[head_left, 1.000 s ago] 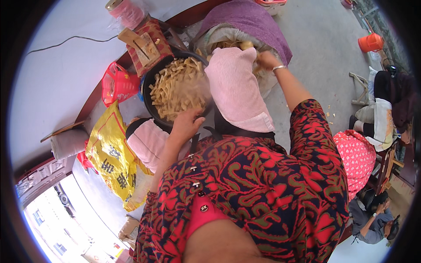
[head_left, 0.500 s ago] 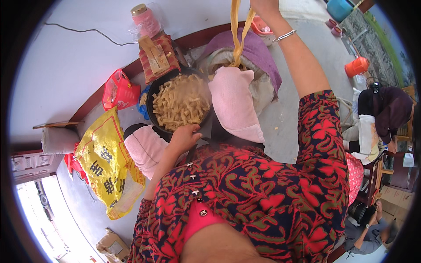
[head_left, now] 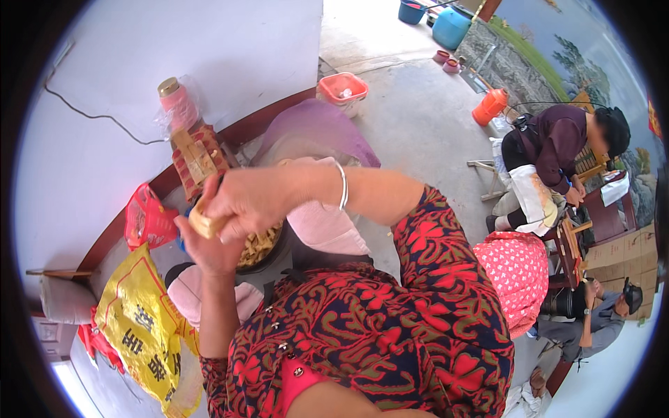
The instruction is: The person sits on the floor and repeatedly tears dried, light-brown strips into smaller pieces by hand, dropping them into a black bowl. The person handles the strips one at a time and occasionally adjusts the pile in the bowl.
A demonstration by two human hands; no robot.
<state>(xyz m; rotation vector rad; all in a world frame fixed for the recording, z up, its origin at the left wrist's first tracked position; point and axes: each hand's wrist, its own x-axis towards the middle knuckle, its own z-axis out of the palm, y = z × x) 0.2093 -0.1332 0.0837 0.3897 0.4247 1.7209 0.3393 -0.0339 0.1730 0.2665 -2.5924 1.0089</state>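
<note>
I am sitting over a cluttered patch of floor by a white wall [head_left: 209, 49], and the biggest container beside me is a yellow plastic bag [head_left: 139, 327] lying crumpled at my left; I cannot tell what it is holding. Ahead of my knees a dark round pan [head_left: 268, 247] is sitting low, and it is holding pale yellow strips [head_left: 256, 245], most of them hidden behind my hands. A pink cloth [head_left: 324, 226] is lying against the pan's right side. Farther off, a red basin [head_left: 343, 89] is standing on the concrete, and a small red bag [head_left: 146, 219] is slumping against the wall's base. A pink bottle [head_left: 178, 104] with a gold cap is standing upright behind a patterned box [head_left: 198, 160].

I am holding a small bundle of strips [head_left: 203, 224] above the pan's left rim. My left hand [head_left: 209, 247] is cupping it from below, its grip curled around the bundle. My right hand [head_left: 254, 202] is crossing over from the right, its grip clamped on the bundle's top, so the bundle is pressed between both hands.
</note>
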